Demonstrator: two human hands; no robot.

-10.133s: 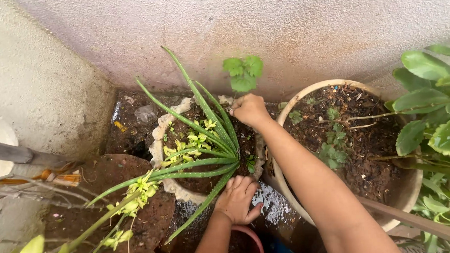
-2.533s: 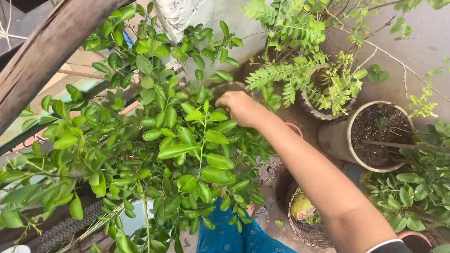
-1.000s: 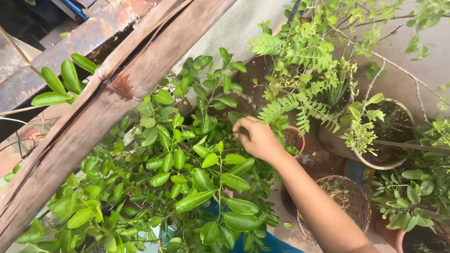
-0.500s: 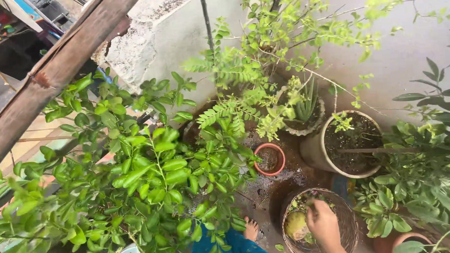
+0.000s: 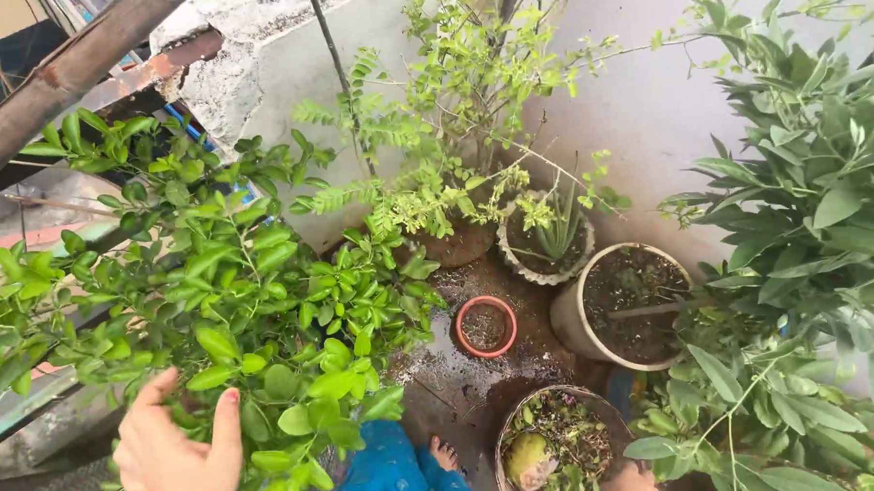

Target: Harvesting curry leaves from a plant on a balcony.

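Observation:
My left hand (image 5: 178,450) is at the lower left with its fingers spread, holding nothing, its fingertips against the glossy leaves of a bushy green plant (image 5: 255,310). Only a sliver of my right hand (image 5: 631,483) shows at the bottom edge. It is beside the rim of a round low pot (image 5: 598,414) that holds plant scraps and a yellowish-green lump (image 5: 528,459); its fingers are cut off by the frame. My bare foot (image 5: 446,455) and blue garment (image 5: 387,472) are on the wet ground between the two.
A small terracotta pot (image 5: 486,326), a large cream pot of soil (image 5: 621,307), a scalloped grey pot with a spiky plant (image 5: 548,242) and a brown pot (image 5: 461,243) stand by the pale wall. A broad-leaved shrub (image 5: 814,223) fills the right. A rusty beam (image 5: 54,89) crosses the upper left.
My right hand left the bush's foliage and dropped to the low round pot at the bottom. My left hand rose into view against the leaves. The view swung towards the pots.

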